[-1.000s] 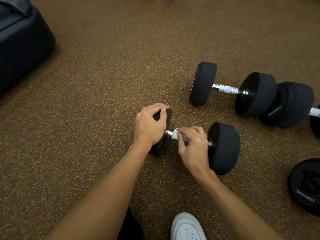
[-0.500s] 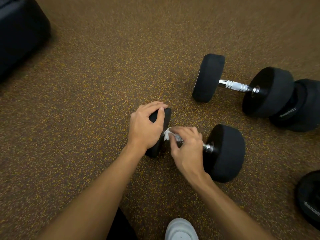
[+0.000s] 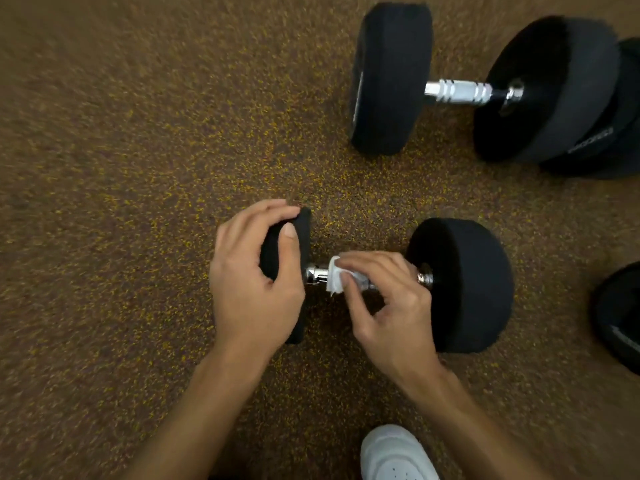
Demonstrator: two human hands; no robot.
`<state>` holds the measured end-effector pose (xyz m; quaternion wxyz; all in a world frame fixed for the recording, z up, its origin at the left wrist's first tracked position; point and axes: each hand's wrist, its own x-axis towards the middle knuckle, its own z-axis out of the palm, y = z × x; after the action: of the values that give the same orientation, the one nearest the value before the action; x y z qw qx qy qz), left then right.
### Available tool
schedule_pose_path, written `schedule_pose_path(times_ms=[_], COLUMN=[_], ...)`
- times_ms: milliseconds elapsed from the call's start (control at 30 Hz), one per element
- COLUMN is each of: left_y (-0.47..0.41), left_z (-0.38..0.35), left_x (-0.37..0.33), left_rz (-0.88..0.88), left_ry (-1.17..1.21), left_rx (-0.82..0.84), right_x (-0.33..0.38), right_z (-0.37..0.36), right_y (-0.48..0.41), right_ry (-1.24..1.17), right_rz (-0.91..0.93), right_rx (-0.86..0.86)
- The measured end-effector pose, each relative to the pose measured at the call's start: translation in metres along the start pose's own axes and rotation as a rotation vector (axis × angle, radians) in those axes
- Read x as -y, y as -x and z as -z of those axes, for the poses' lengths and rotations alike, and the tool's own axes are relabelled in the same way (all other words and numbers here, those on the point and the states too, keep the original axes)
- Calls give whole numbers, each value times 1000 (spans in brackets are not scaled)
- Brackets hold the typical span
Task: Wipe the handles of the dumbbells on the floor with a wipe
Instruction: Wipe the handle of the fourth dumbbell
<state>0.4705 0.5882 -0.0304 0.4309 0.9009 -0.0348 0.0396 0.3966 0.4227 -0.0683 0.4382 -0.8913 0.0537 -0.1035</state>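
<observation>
On speckled brown rubber floor (image 3: 138, 168): left hand (image 3: 252, 282) grips black round-ended dumbbell (image 3: 464, 285) by one end; right hand (image 3: 391, 306) pinches limp white wipe (image 3: 334, 277) around slick chrome handle (image 3: 317, 273). Heavy; likely rolls.

Gym or weights room: speckled brown-and-yellow rubber floor (image 3: 121, 168); black round-headed dumbbells (image 3: 460, 91) with chrome handles, upper right and centre of frame; another weight (image 3: 620, 313) at right edge

The left hand (image 3: 254, 282) grips one end of the near dumbbell (image 3: 460, 285) while the right hand (image 3: 391, 303) pinches a white wipe (image 3: 335, 280), seemingly wrapped round its handle (image 3: 316, 274).
</observation>
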Motion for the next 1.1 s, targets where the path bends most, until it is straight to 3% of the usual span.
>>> schedule_pose_path(times_ms=[200, 367, 600, 733, 800, 1000, 1100], left_y=[4, 5, 8, 38, 64, 105, 101], left_z=[4, 4, 2, 9, 5, -28, -35], left_x=[-1, 0, -1, -27, -39, -45, -41], left_rz=[-16, -40, -99, -328, -378, 7, 57], left_ry=[-9, -28, -38, -75, 16, 72, 25], left_rx=[22, 12, -77, -261, -227, 90, 144], right_x=[4, 0, 4, 5, 2, 11, 15], right_z=[4, 6, 9, 18, 17, 22, 24], right_y=[0, 3, 4, 4, 7, 19, 22], right_ry=[-37, -51, 101, 62, 52, -49, -33], right_rz=[-61, 1, 5, -90, -67, -133, -165], right_rx=[38, 5, -18, 52, 48, 50, 92])
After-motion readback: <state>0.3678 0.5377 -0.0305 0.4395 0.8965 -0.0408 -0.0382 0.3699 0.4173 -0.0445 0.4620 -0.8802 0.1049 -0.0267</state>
